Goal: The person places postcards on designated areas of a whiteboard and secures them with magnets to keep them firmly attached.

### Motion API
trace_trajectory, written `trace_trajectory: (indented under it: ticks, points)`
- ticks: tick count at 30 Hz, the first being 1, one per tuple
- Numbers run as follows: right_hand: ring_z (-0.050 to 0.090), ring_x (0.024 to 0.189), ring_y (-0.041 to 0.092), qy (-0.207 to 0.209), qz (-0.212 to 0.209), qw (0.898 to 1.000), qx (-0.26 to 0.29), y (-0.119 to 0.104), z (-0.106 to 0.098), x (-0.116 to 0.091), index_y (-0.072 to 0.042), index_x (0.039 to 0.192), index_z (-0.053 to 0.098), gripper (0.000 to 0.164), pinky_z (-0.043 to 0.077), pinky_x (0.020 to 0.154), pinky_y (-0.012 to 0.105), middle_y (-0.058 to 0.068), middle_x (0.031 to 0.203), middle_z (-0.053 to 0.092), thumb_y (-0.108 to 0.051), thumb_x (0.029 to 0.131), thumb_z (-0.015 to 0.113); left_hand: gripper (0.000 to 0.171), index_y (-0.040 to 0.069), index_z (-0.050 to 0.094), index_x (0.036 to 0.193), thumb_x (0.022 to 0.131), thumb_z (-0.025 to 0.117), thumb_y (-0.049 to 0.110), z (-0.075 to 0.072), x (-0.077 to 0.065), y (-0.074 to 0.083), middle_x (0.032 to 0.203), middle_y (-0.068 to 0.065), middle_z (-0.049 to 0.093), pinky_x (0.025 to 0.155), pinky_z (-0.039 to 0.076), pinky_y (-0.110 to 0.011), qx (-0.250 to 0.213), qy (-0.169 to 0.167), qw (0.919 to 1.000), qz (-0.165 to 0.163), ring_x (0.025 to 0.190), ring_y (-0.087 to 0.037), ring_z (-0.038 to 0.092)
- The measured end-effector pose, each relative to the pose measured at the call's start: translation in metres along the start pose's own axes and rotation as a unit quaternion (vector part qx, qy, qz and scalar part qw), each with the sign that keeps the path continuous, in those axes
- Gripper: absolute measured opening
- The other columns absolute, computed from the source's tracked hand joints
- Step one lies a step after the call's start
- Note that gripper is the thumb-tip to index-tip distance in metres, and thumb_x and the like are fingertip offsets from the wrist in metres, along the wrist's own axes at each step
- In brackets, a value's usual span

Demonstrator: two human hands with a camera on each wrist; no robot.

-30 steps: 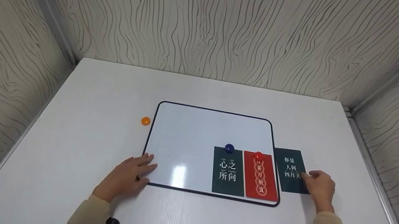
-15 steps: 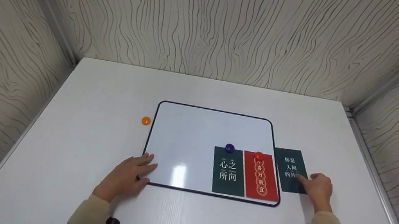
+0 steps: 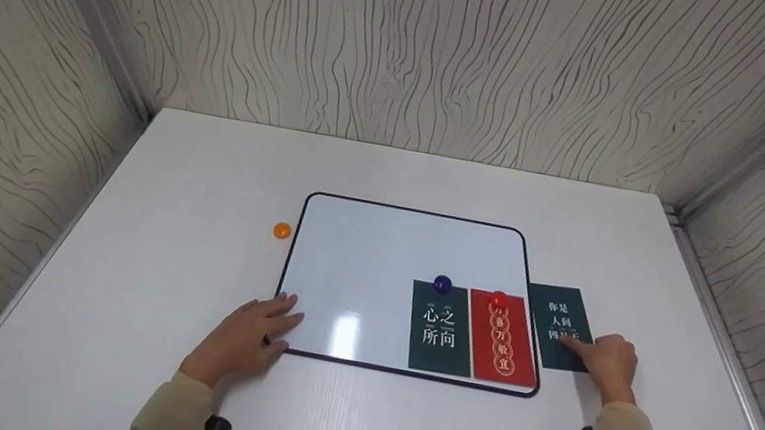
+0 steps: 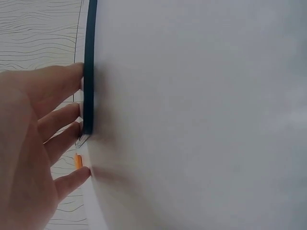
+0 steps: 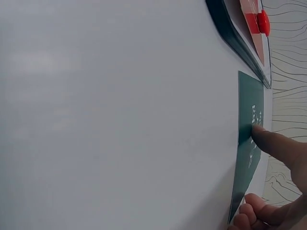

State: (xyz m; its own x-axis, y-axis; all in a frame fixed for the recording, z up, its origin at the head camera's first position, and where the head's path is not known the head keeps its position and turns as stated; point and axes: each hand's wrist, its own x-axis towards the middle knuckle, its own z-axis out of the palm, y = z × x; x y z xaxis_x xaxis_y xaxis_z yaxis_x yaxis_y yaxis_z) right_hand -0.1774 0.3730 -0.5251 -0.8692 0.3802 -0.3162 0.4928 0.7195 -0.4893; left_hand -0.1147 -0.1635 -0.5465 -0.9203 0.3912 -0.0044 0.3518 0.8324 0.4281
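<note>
Lying partly under right hand, grasp unclear: dark-green rectangular card; left hand apart, relaxed on black-rimmed rectangular whiteboard.

One green card on the board said 心之所向. The red card said 喜, 万 and 宜, but one sign was blurry. The other green card, beside the board, said 你是人间四, and the right hand partly hid the rest.
</note>
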Motion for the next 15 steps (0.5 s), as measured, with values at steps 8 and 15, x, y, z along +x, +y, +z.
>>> trace_trajectory:
  ticks: [8,15]
  points:
    - [0.054,0.084,0.032,-0.005,-0.007,1.000,-0.002,0.0001,-0.0013,0.0019,0.023,0.117,0.052,0.066,0.046,0.069,0.032,0.036,0.106,0.059,-0.034,0.086,0.067,0.045,0.017,0.056,0.135,0.091,0.063,0.021,0.0005,0.0002,0.0003,0.150,-0.005,0.047,0.116,0.035,-0.052,-0.006,0.002,1.0000,-0.004,0.142,-0.026,0.042]
    - [0.053,0.084,0.031,-0.010,0.008,1.000,0.015,-0.0011,-0.0024,0.0038,0.022,0.117,0.051,0.064,0.044,0.070,0.032,0.033,0.103,0.059,-0.031,0.085,0.068,0.046,0.018,0.056,0.136,0.091,0.063,0.024,-0.0003,0.0005,0.0007,0.151,-0.004,0.046,0.117,0.035,-0.051,-0.011,-0.002,0.9999,-0.009,0.143,-0.025,0.041]
